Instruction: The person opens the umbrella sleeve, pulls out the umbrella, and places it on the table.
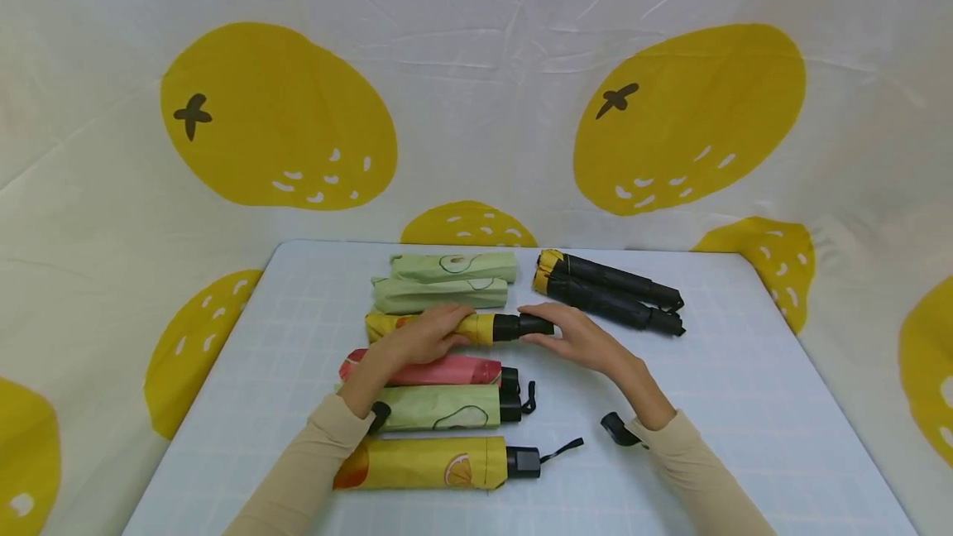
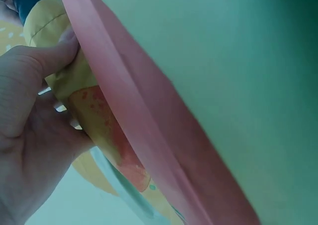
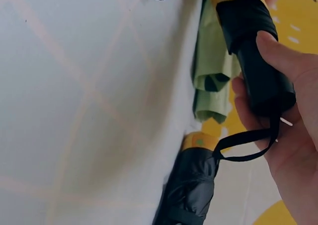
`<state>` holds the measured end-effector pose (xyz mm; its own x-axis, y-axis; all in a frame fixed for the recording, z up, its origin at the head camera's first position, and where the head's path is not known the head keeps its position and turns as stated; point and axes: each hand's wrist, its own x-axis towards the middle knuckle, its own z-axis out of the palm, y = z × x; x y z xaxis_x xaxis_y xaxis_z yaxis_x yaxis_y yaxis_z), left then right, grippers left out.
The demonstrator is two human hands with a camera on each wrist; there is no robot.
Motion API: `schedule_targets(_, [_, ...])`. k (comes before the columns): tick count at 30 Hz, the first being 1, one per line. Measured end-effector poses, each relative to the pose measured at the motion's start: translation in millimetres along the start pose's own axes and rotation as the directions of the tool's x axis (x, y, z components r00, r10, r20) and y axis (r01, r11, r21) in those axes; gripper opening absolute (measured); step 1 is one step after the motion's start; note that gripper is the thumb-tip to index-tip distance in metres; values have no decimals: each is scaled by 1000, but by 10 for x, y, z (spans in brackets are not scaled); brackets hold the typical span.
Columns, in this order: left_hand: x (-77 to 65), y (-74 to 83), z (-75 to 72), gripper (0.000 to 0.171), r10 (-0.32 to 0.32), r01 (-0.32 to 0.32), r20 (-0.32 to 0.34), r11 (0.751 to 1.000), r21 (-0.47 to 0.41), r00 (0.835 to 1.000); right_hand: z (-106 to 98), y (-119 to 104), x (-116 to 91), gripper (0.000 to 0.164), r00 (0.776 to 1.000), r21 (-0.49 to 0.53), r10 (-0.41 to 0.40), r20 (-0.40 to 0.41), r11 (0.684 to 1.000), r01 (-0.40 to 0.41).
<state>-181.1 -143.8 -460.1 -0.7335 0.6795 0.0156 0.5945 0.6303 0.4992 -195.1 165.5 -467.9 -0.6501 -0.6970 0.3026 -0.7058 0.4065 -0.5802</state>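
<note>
A folded yellow umbrella [image 1: 478, 327] with a black handle [image 3: 261, 71] is between both hands. My left hand [image 1: 430, 336] grips its fabric body; the left wrist view shows the thumb on the yellow cloth, with an orange fruit print lower down. Around the black handle, my right hand [image 1: 569, 336] curls its thumb and fingers, and a wrist strap [image 3: 243, 158] loops from the handle's end. Just nearer than this umbrella lies a pink folded umbrella [image 1: 447, 372], partly covered by the left forearm. The yellow umbrella's far end shows left of the left hand.
Nearer on the white table [image 1: 744, 404] lie a green avocado-print umbrella [image 1: 439, 408] and another yellow umbrella [image 1: 424, 463]. Behind the hands are two green rolled covers [image 1: 439, 294]. Two black covers with yellow ends [image 1: 610, 298] lie at the back right.
</note>
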Motion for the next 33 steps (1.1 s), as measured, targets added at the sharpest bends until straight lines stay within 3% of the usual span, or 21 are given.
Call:
schedule_targets(9, [-7, 26, 6, 39, -42, 41, 22, 999, 10, 999, 13, -69, 88, 49, 999, -25, 5, 47, 1000, -4])
schedule_targets(16, [13, -2, 28, 41, -38, 38, 21, 999, 11, 999, 47, -167, 225, 52, 997, -121, 16, 82, 993, -6])
schedule_targets(24, [36, 10, 30, 41, -33, 33, 27, 999, 9, 999, 113, -224, 313, 53, 995, -228, -29, 97, 972, 50])
schedule_targets(33, [39, 4, 51, 39, -32, 32, 27, 999, 21, 999, 142, -261, 328, 49, 986, -230, 53, 160, 973, -15])
